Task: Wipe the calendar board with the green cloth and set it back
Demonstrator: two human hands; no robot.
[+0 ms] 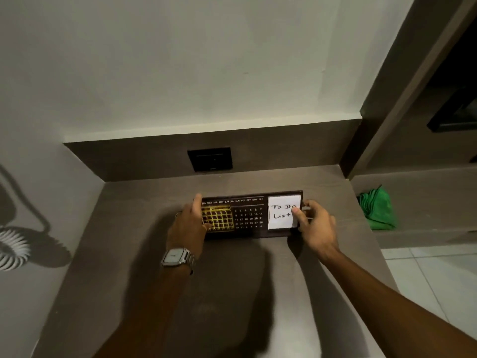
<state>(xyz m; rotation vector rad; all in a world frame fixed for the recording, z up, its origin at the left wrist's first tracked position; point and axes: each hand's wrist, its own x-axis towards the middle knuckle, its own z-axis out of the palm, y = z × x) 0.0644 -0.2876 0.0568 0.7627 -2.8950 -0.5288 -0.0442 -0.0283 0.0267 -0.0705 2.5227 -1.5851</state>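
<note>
A dark brown calendar board [249,215] lies on the brown desk top [232,293], with month names, a yellow date grid, white numbers and a white "To Do List" note at its right end. My left hand [188,228], a silver watch on its wrist, grips the board's left end, thumb on top. My right hand [313,226] grips the right end, thumb on the note. Whether the board rests on the desk or is slightly raised I cannot tell. The green cloth [378,211] lies folded on a lower ledge to the right, apart from both hands.
A black wall socket [210,159] sits in the brown back panel behind the board. White walls close the back and left. A coiled white object [13,246] lies at the far left. White floor tiles [438,275] show beyond the desk's right edge.
</note>
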